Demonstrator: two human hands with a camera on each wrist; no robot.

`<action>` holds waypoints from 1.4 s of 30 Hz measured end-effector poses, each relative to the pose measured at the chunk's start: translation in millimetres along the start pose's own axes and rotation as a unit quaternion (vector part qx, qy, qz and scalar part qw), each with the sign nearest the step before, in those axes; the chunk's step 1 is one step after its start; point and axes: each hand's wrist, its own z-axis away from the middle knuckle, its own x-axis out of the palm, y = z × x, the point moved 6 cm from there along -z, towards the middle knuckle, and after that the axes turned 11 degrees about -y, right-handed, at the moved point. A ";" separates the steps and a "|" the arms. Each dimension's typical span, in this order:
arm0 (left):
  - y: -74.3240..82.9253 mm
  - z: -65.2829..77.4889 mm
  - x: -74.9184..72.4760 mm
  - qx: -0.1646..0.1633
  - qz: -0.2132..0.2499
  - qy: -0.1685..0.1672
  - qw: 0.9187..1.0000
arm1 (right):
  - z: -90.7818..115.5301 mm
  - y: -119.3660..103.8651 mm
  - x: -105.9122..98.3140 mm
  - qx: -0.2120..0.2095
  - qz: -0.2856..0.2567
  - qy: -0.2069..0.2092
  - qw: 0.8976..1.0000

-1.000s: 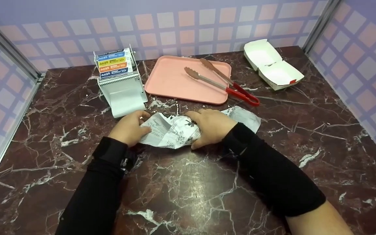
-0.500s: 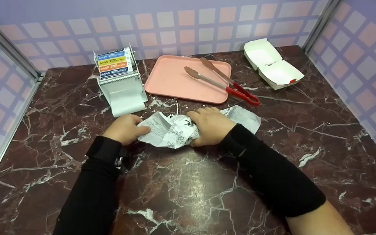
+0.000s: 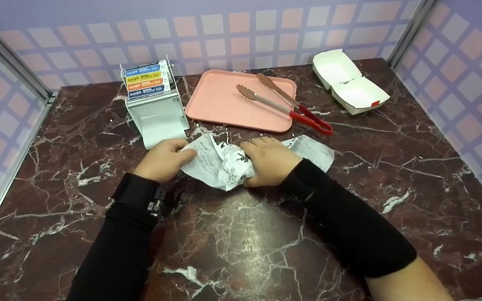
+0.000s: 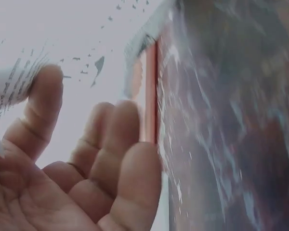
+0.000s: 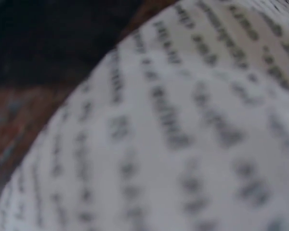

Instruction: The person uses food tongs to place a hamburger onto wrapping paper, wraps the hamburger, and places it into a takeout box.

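A sheet of white wrapping paper (image 3: pixel 207 161) with black print lies bunched into a lump between the hands in the head view. By its left flap my left hand (image 3: pixel 160 161) pinches it; the left wrist view has this hand (image 4: pixel 91 159) close up, one digit against the paper (image 4: pixel 86 29) and the other fingers bent. From the right, my right hand (image 3: pixel 272 161) grips the lump, its fingers curved over the top. A paper end (image 3: pixel 311 151) sticks out beyond that hand. Blurred printed paper (image 5: pixel 149 144) fills most of the right wrist view, hiding the hand. What the paper may enclose is hidden.
Behind the hands lies a pink tray (image 3: pixel 214 100), with red-handled tongs (image 3: pixel 272 105) resting across its right side. A rack (image 3: pixel 159 115) of colourful narrow boxes stands at the back left. An opened white carton (image 3: pixel 356 92) sits at the back right on the dark marbled tabletop (image 3: pixel 241 251).
My left hand went a little left, then came back up and right with the flap, which now stands more raised and folded toward the lump. My right hand has hardly moved.
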 end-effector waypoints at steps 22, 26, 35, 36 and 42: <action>37.2 -10.9 37.4 0.078 0.260 -0.010 0.962 | -2.1 -2.3 -1.0 -0.004 -0.006 -0.001 1.000; 37.3 -16.4 47.5 0.080 0.203 -0.010 0.976 | -2.3 -2.4 -0.4 -0.005 -0.008 0.001 1.000; 41.7 -23.4 69.2 0.044 0.083 -0.030 0.995 | -2.7 -2.4 0.3 -0.003 -0.010 -0.006 1.000; 42.9 -23.9 72.2 0.039 0.081 -0.036 0.995 | -3.0 -2.4 0.2 -0.006 -0.011 -0.005 1.000; 55.7 -28.3 89.0 0.047 0.084 -0.060 0.994 | -3.7 -7.0 -0.9 -0.062 -0.005 0.027 0.998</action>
